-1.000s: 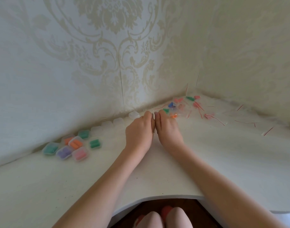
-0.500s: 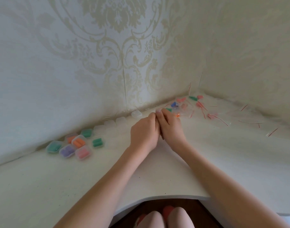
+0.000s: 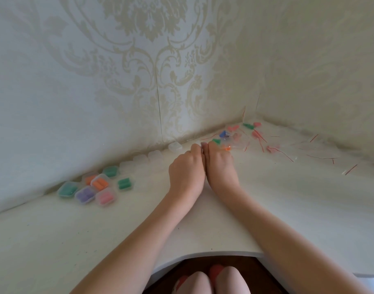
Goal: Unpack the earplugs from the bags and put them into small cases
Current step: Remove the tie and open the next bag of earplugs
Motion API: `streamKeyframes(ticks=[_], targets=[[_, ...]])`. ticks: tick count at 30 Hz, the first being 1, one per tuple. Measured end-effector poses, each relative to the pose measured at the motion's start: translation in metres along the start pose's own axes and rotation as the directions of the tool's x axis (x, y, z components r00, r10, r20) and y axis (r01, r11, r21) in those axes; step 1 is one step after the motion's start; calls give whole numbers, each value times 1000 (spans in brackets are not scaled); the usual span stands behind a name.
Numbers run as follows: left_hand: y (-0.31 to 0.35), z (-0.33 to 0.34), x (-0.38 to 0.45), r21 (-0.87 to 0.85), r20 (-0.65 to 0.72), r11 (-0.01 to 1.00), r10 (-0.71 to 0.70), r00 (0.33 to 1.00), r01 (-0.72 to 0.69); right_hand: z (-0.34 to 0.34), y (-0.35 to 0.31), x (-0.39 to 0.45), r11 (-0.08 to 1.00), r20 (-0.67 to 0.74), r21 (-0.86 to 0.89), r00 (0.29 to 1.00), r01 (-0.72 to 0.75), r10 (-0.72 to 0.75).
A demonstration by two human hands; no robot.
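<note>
the white corner desk (image 3: 288, 209) carries, at its left by the wall, a cluster of filled clear cases (image 3: 92, 185) showing green, orange, purple and pink earplugs, and in the far corner a scatter of clear bags (image 3: 241, 139) with red strips and coloured earplugs inside; no writing is legible. the left hand (image 3: 187, 172) and right hand (image 3: 221, 166) sit touching side by side, fingers curled, pinching a clear bag with an orange earplug (image 3: 227, 147) at their tips.
</note>
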State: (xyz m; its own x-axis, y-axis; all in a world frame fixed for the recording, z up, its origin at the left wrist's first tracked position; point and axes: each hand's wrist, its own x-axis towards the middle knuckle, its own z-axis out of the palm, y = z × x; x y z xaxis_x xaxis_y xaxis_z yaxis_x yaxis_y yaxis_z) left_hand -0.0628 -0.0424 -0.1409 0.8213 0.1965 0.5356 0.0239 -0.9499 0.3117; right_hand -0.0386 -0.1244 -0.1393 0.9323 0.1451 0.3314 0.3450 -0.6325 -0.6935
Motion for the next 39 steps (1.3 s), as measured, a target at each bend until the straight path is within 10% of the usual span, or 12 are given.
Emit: streamKeyframes(ticks=[18, 24, 29, 35, 39], targets=[[-23, -3, 9, -14, -62, 1000, 25, 998, -26, -7, 10, 1, 877, 43, -276, 917, 393, -397], [-20, 1, 10, 141, -250, 956, 286, 925, -257, -9, 15, 8, 906, 37, -379, 981, 189, -189], [-19, 4, 8, -8, -245, 927, 363, 899, -376, -5, 19, 14, 999, -26, 31, 999, 32, -31], [-36, 4, 13, -306, -143, 899, 282, 949, -314, -24, 16, 17, 825, 132, 539, 984, -170, 117], [-35, -2, 16, -607, 163, 793, 48, 985, 62, -29, 21, 17, 792, 237, 572, 967, -214, 90]])
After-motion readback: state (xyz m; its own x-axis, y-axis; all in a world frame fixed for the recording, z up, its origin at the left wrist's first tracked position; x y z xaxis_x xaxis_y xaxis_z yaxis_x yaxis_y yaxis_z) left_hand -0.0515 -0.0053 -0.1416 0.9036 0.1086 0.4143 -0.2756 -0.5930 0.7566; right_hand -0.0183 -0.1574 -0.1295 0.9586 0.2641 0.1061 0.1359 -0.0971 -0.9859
